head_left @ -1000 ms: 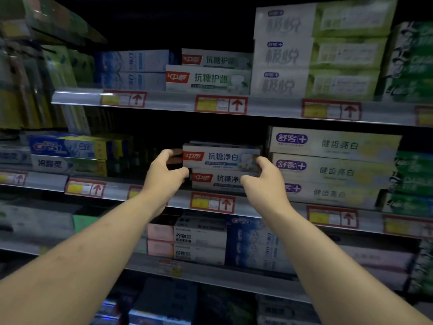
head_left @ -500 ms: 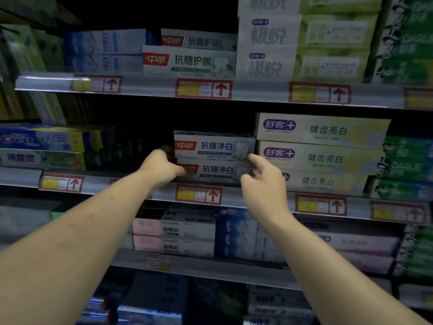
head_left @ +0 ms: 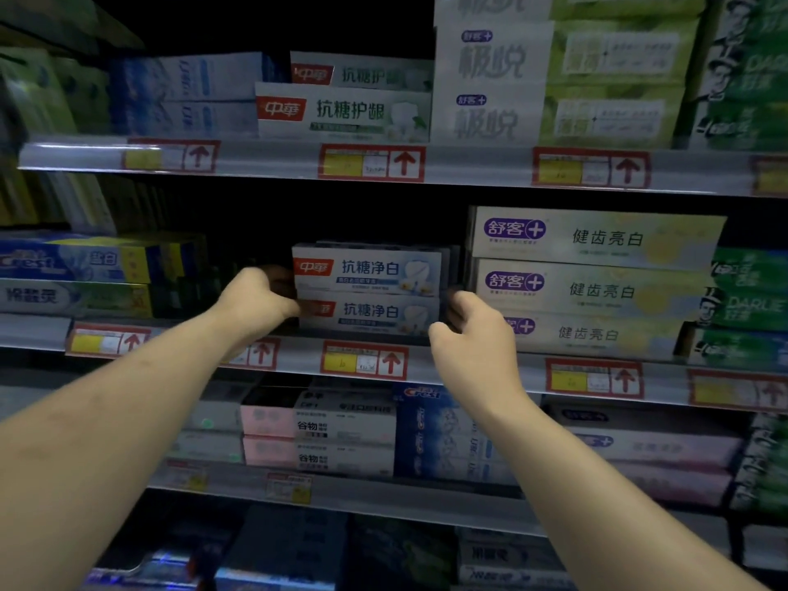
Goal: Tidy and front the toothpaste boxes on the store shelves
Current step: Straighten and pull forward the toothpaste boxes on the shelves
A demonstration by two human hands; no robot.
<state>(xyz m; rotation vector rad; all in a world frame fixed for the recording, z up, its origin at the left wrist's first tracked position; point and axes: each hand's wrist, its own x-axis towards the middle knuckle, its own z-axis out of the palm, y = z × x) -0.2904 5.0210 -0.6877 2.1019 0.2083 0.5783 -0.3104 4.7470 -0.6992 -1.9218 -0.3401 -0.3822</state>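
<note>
Head view of a dim store aisle: on the middle shelf (head_left: 469, 371), a stack of two red-logo toothpaste boxes stands face-out near the front lip. It sits between a tall stack of purple-logo boxes (head_left: 597, 287) on the right and blue Crest boxes (head_left: 98, 262) well off to the left. Within the last second both hands have dropped from the upper box (head_left: 366, 268) to the lower box (head_left: 375, 313). This suggests the top one is judged set and the bottom one is now being squared beneath it, since its left edge sits slightly right of the one above. The left hand (head_left: 256, 300) grips the lower box's left end, thumb over the red logo and fingers curled out of sight behind. The right hand (head_left: 473, 347) is curled at the right end, but in the gloom it cannot be told whether it has hold of the box. The purple-logo stack stands just beside that end, leaving only a narrow slot for the right hand's fingers. A dark open gap on the left gives the other hand room. A red-framed price tag (head_left: 362, 362) hangs on the rail just below.
</note>
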